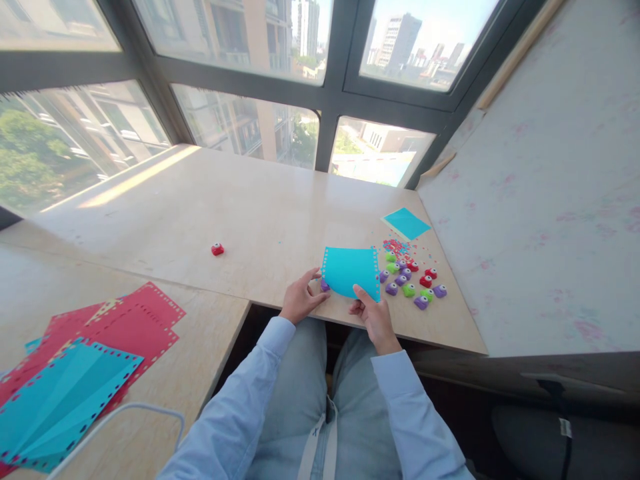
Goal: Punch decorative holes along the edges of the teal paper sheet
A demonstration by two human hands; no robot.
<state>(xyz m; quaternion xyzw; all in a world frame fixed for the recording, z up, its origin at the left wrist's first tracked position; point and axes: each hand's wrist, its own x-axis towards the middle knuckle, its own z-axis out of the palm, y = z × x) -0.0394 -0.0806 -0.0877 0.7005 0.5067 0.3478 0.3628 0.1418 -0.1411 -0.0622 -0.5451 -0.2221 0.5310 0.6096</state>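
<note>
A blue sheet of paper [351, 270] with small holes along its left and right edges is held up over the table's front edge. My right hand [375, 319] pinches it at the lower right corner, thumb on top. At the sheet's lower left edge, my left hand [301, 298] has its thumb and fingers closed around a small purple craft hole punch [325, 286], mostly hidden by the fingers and paper. Right of the sheet lie several similar punches in purple, green and red, such as a green punch [409, 290] and a purple punch [421, 303].
Red and blue paper bits [397, 247] are scattered behind the punches, with blue paper squares [407, 223] farther back. One red punch [217, 249] sits alone to the left. Punched red sheets [150, 303] and a creased blue sheet [75, 400] overlap at far left, near a white cable [145, 405].
</note>
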